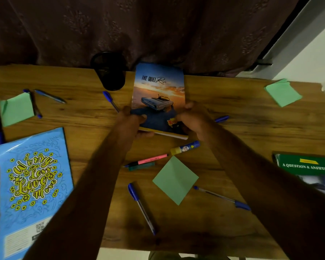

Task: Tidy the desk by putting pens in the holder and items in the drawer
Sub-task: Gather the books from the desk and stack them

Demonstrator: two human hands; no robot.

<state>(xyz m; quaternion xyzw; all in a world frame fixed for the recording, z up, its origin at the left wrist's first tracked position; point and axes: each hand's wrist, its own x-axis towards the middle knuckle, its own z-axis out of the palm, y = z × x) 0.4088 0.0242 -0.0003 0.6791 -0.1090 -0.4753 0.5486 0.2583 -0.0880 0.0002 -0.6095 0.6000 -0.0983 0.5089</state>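
Observation:
A notebook with a sunset and car cover [159, 94] is held at the middle back of the wooden desk [233, 128]. My left hand [132, 122] grips its near left corner, thumb on the cover. My right hand [192, 119] grips its near right corner. Its near edge is tilted up off the desk. A black mesh pen holder [110, 72] stands just left of it at the back edge. Several blue pens lie scattered: one [110, 101] by the holder, one [142, 208] near the front, one [222, 197] to the right. No drawer is in view.
A light-blue notebook [32, 184] lies front left, a green book [306, 166] at the right edge. Green sticky notes [175, 180] [16, 108] [282, 92] lie about. A pink marker [148, 160], a glue stick [185, 148] and a dark curtain [158, 25] behind.

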